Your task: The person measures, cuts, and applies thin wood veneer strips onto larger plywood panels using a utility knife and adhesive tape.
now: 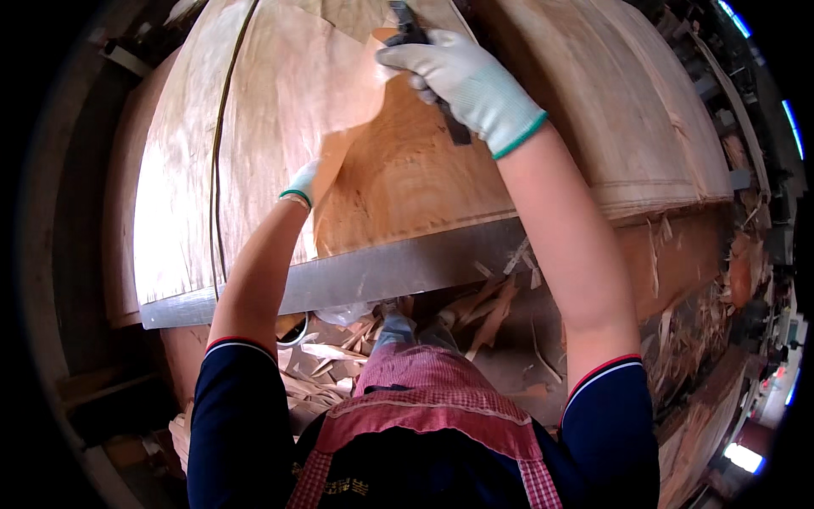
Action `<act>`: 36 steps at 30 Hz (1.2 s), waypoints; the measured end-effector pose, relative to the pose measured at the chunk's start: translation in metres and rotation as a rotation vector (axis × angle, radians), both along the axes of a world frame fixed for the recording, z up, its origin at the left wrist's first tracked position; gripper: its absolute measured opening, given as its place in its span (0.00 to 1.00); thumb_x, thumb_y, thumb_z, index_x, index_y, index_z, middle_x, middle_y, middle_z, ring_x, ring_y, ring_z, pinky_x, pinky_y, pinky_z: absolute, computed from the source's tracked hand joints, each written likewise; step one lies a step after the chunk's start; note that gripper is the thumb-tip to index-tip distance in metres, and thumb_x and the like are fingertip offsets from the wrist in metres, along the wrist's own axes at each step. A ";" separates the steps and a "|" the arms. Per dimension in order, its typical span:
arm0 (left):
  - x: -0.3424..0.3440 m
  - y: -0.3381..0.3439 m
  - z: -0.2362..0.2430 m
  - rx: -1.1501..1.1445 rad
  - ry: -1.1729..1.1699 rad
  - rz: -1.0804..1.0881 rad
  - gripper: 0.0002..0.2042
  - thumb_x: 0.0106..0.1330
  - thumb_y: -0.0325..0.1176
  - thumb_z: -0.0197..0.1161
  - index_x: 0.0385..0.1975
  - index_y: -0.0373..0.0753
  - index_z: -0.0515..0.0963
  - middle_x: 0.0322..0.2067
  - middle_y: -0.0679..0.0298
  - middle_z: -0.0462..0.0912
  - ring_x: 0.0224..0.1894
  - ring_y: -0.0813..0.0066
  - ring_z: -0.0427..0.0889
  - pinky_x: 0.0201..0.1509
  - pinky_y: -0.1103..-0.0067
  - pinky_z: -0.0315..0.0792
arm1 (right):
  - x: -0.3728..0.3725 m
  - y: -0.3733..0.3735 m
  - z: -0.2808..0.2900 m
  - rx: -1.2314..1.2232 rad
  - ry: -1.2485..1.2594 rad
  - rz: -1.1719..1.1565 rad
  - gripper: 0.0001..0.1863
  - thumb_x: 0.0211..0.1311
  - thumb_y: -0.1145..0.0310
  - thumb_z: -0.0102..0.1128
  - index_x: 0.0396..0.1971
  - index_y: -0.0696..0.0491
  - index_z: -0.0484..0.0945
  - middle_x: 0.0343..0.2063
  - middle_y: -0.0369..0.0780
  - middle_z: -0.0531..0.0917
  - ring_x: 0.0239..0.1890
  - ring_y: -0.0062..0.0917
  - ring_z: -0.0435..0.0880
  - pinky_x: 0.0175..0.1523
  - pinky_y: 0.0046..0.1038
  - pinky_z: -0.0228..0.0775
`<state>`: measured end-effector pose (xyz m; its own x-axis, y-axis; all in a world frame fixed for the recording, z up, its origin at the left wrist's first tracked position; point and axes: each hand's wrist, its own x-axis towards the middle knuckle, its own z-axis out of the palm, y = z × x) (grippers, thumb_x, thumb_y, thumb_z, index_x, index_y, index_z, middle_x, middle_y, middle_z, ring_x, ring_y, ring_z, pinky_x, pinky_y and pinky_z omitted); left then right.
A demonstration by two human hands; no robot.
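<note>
A thin sheet of wood veneer rises off the stack, its near edge curled up. At that edge is my left hand in a white glove with a green cuff; it grips the sheet, and its fingers are hidden behind the curl. My right hand, gloved alike, is closed round a long black tool whose exact kind I cannot make out. The right thumb lies close to the sheet's far right corner. Below the lifted sheet shows a browner wood surface with visible grain.
A grey metal strip runs along the table's near edge. More pale veneer lies stacked on the right, and a dark line crosses the left sheets. Wood scraps litter the floor by my feet, near a white-rimmed bucket.
</note>
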<state>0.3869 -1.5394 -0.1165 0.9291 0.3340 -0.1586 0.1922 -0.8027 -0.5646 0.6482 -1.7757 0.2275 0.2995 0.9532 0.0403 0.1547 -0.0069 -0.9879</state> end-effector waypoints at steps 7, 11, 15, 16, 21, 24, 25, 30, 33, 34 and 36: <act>0.060 -0.089 0.104 -0.738 -0.356 0.374 0.20 0.70 0.36 0.49 0.62 0.52 0.67 0.42 0.40 0.75 0.43 0.42 0.78 0.48 0.61 0.74 | 0.030 -0.102 -0.080 -0.078 0.068 -0.204 0.07 0.62 0.65 0.63 0.32 0.52 0.78 0.20 0.24 0.70 0.20 0.09 0.63 0.24 0.17 0.53; 0.055 -0.080 0.097 -0.682 -0.343 0.354 0.25 0.62 0.29 0.50 0.61 0.54 0.68 0.45 0.44 0.74 0.42 0.46 0.80 0.44 0.62 0.77 | 0.020 -0.168 -0.132 -0.115 0.152 -0.691 0.10 0.70 0.63 0.54 0.44 0.53 0.75 0.24 0.27 0.71 0.20 0.08 0.62 0.23 0.15 0.54; 0.058 -0.069 0.099 -0.689 -0.363 0.222 0.19 0.66 0.32 0.51 0.58 0.48 0.71 0.38 0.46 0.75 0.36 0.45 0.79 0.39 0.60 0.76 | -0.031 -0.161 -0.150 -0.062 0.169 -0.757 0.12 0.73 0.59 0.50 0.42 0.54 0.73 0.22 0.29 0.73 0.19 0.12 0.64 0.24 0.17 0.59; 0.059 -0.060 0.093 -0.652 -0.384 0.162 0.17 0.66 0.31 0.50 0.55 0.47 0.73 0.37 0.47 0.76 0.35 0.47 0.80 0.39 0.61 0.76 | -0.043 -0.154 -0.172 -0.128 0.172 -0.639 0.13 0.73 0.58 0.50 0.41 0.54 0.73 0.21 0.30 0.74 0.19 0.13 0.66 0.24 0.18 0.61; 0.121 -0.025 0.080 -0.687 -0.596 -0.171 0.19 0.61 0.30 0.56 0.53 0.41 0.74 0.51 0.56 0.76 0.57 0.54 0.72 0.58 0.63 0.68 | -0.092 -0.068 -0.235 -0.444 0.194 -0.494 0.13 0.70 0.62 0.52 0.32 0.57 0.75 0.24 0.38 0.78 0.24 0.21 0.75 0.30 0.27 0.67; 0.163 0.031 0.073 -0.617 -0.608 -0.273 0.24 0.59 0.31 0.58 0.58 0.39 0.69 0.58 0.56 0.72 0.62 0.55 0.68 0.66 0.63 0.62 | -0.111 -0.057 -0.271 -0.533 -0.536 -0.603 0.15 0.67 0.60 0.52 0.30 0.59 0.74 0.27 0.57 0.79 0.33 0.57 0.78 0.37 0.48 0.69; 0.169 0.056 0.065 -0.562 -0.645 -0.239 0.23 0.60 0.31 0.56 0.59 0.41 0.69 0.58 0.57 0.72 0.63 0.55 0.68 0.67 0.64 0.61 | -0.117 -0.043 -0.249 -0.643 -0.593 -0.560 0.14 0.67 0.61 0.51 0.32 0.58 0.74 0.26 0.55 0.80 0.31 0.54 0.80 0.37 0.48 0.71; 0.202 0.142 0.045 -0.534 -0.775 -0.209 0.20 0.62 0.29 0.52 0.57 0.42 0.70 0.58 0.59 0.73 0.62 0.58 0.69 0.67 0.67 0.61 | -0.092 0.081 -0.234 -0.898 -0.832 -0.350 0.12 0.66 0.62 0.46 0.44 0.53 0.70 0.24 0.49 0.84 0.28 0.45 0.85 0.32 0.49 0.75; 0.207 0.148 0.038 -0.762 -0.864 -0.183 0.22 0.62 0.27 0.51 0.59 0.43 0.69 0.56 0.57 0.75 0.60 0.58 0.72 0.65 0.69 0.65 | -0.054 0.198 -0.244 -0.843 -0.713 -0.454 0.18 0.69 0.56 0.42 0.46 0.54 0.71 0.30 0.53 0.84 0.34 0.48 0.84 0.39 0.49 0.75; 0.210 0.143 0.039 -0.781 -0.860 -0.190 0.22 0.62 0.27 0.51 0.59 0.43 0.69 0.56 0.57 0.75 0.60 0.58 0.72 0.65 0.69 0.65 | -0.036 0.230 -0.250 -0.821 -0.654 -0.468 0.19 0.69 0.56 0.42 0.45 0.55 0.72 0.33 0.53 0.84 0.37 0.48 0.84 0.42 0.48 0.76; 0.217 0.138 0.045 -0.911 -0.908 -0.137 0.25 0.61 0.27 0.52 0.61 0.43 0.66 0.56 0.55 0.74 0.59 0.56 0.72 0.64 0.67 0.65 | 0.004 0.287 -0.251 -0.815 -0.517 -0.639 0.18 0.66 0.59 0.42 0.41 0.54 0.79 0.38 0.53 0.84 0.43 0.46 0.84 0.46 0.45 0.77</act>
<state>0.6038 -1.4009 -0.0710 0.8416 0.3342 0.4243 0.1029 -0.8704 0.4814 0.6527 -1.4883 -0.0238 0.8635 0.4332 -0.2583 0.2775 -0.8357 -0.4739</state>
